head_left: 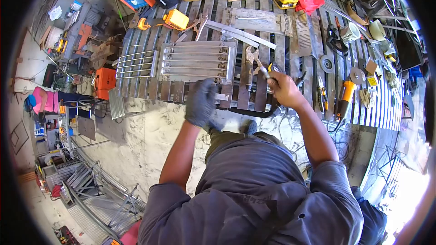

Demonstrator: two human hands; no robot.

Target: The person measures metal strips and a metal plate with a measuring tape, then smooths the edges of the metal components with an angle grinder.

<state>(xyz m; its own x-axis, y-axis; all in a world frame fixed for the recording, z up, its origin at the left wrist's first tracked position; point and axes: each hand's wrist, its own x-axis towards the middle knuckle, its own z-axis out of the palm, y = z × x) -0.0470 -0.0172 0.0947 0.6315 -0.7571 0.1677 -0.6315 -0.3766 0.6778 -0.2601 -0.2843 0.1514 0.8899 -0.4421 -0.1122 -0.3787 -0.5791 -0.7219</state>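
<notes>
My left hand [200,103], in a dark glove, is at the bench's near edge with its fingers curled; what it holds, if anything, is hidden. Just right of its fingers lies a small metal strip [221,96]. Beyond it rests a rectangular metal frame [195,62] with several parallel bars. My bare right hand [286,91] is closed on one handle of the locking pliers [252,56], whose jaws point away from me. Their other handle reaches down over the slats, left of the hand.
On the slatted metal bench [260,96] are a barred grille [136,64], a yellow tool [176,19], a grinding disc [326,64], small pliers [322,94] and an angle grinder [348,95]. A person in pink [44,101] is far left.
</notes>
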